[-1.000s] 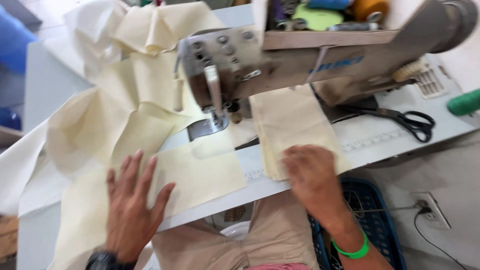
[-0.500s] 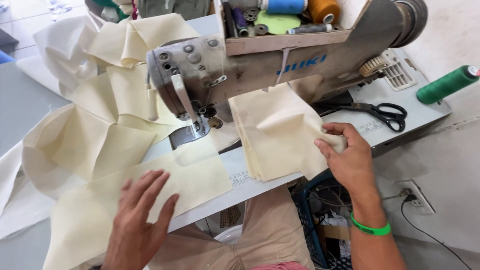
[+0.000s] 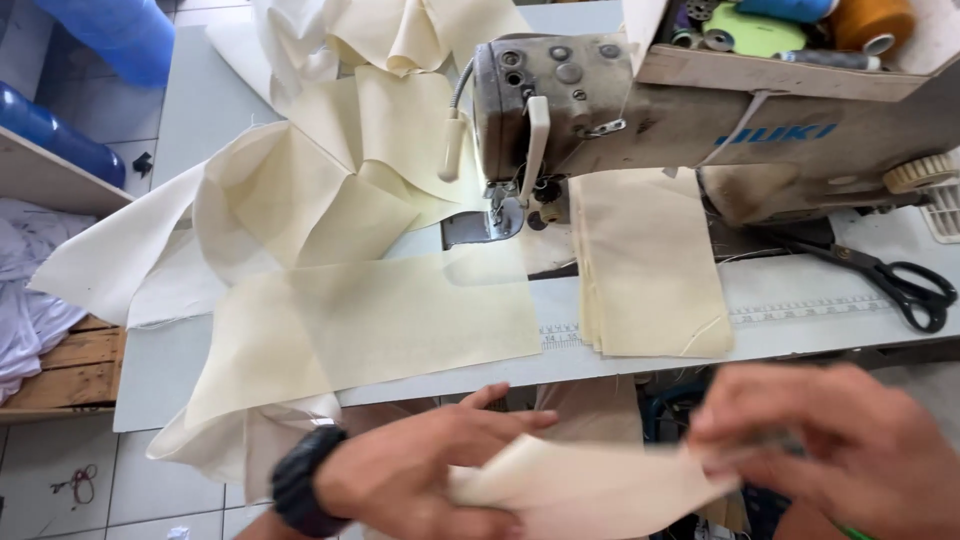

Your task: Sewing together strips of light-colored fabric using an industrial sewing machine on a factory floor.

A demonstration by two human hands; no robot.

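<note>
Both my hands hold one cream fabric piece (image 3: pixel 590 490) low in the view, in front of the table edge. My left hand (image 3: pixel 420 470), with a black wristwatch, grips its left end. My right hand (image 3: pixel 850 450), blurred, pinches its right end. Beyond them a stack of cream fabric pieces (image 3: pixel 650 265) lies on the table under the sewing machine arm (image 3: pixel 700 120). A long strip of sewn cream fabric (image 3: pixel 370 320) runs from the needle area to the left and piles up behind the machine.
Black scissors (image 3: pixel 890 280) lie on the table at the right. A tray with thread spools (image 3: pixel 800 35) sits on top of the machine. A wooden shelf with white cloth (image 3: pixel 40 300) stands at the left, blue containers (image 3: pixel 60 130) above it.
Both hands left the table and came back toward me. They now hold a cream fabric piece between them, below the table edge. The view shifted nearer to the table.
</note>
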